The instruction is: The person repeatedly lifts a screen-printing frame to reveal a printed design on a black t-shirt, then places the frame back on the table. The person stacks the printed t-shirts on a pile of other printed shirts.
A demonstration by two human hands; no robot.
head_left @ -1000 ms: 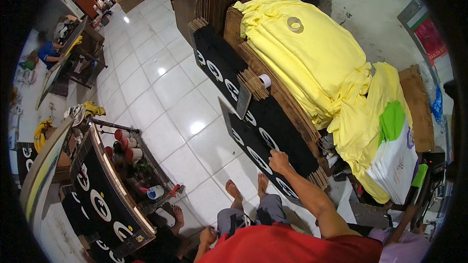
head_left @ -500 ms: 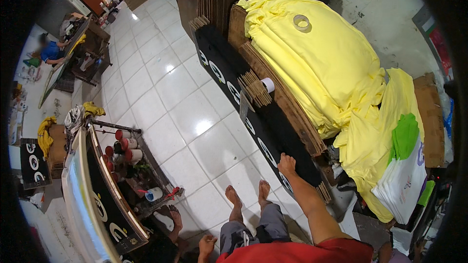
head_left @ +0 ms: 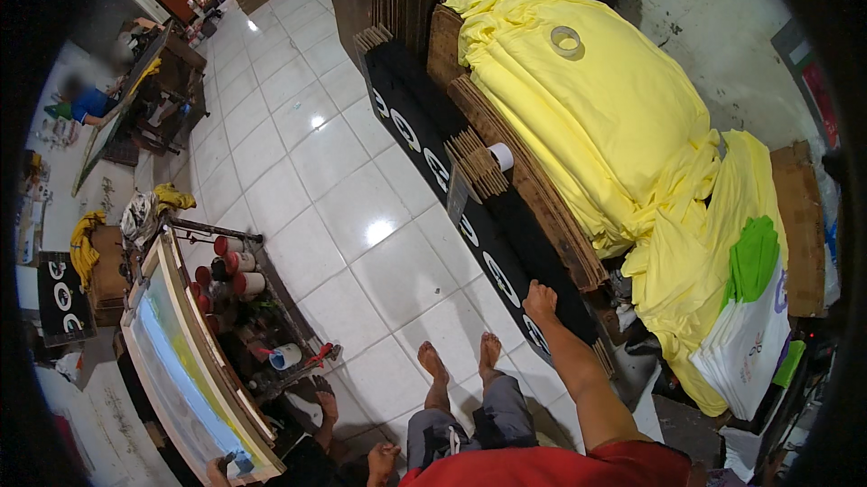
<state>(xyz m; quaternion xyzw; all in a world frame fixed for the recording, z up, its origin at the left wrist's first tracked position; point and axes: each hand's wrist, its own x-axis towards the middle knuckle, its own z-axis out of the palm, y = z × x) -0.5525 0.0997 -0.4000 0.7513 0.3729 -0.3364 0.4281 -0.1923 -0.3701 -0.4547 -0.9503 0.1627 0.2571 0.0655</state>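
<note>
Presently, the right hand [head_left: 540, 299], the nearer one, curls its fingers at the upper edge of the black printed panel [head_left: 488, 254], pinching or not I cannot tell, the panel's long axis running forward-left beside the brown boards [head_left: 551, 220], the loosely curled left hand [head_left: 383, 462] well apart.

screen [head_left: 185, 369] lowered, co-worker's hand [head_left: 219, 468] now at edge; printed panel [head_left: 499, 276] closed against black stack [head_left: 535, 248]

Right arm [head_left: 582, 365] outstretched, right fingers [head_left: 539, 291] bent, left fingers [head_left: 389, 452] curled
</note>
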